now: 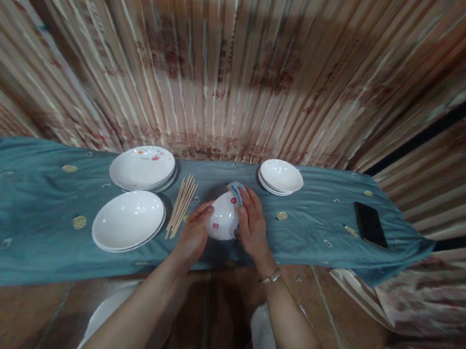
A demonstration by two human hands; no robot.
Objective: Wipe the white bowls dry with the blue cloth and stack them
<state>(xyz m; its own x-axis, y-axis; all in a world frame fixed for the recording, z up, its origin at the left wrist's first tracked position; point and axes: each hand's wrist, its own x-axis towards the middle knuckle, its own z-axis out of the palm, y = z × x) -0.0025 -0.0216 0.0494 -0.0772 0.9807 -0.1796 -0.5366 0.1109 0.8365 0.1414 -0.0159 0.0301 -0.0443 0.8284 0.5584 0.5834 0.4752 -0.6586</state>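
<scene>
I hold a white bowl [223, 217] tipped on its side between both hands, just above the teal cloth [21, 199]. A small red mark sits on its wall, too blurred to read. My left hand [194, 235] clasps its left side. My right hand [252, 222] presses a blue-and-white cloth [237, 189] against its right side, fingers closed on it. To the left lie chopsticks [181, 205], then 2 stacks of shallow white plates, both empty: the near stack [127, 221] plain, the far stack [143, 166] with red flowers. A stack of small bowls [280, 176] sits right of centre, a dark phone [370, 224] beyond.
</scene>
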